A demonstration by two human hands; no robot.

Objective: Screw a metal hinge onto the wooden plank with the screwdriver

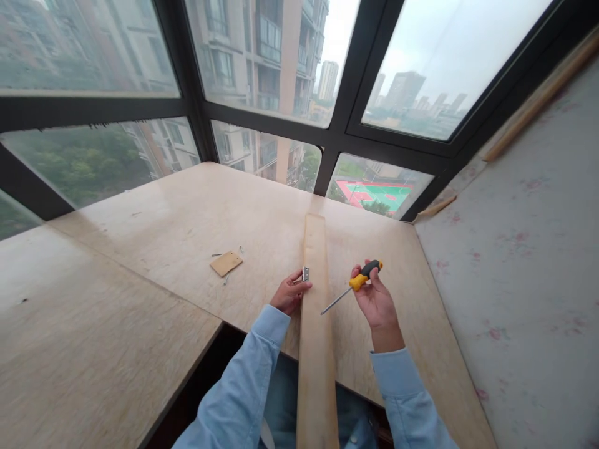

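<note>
Screwdriver (pixel 366 275), right of centre in the head view, is gripped in the right hand (pixel 375 304), angled toward the wooden board (pixel 317 349) at centre. The left hand (pixel 287 295) pinches a metal hinge (pixel 306 274) at the board's left edge; a slackened pinch could let it shift.
</note>
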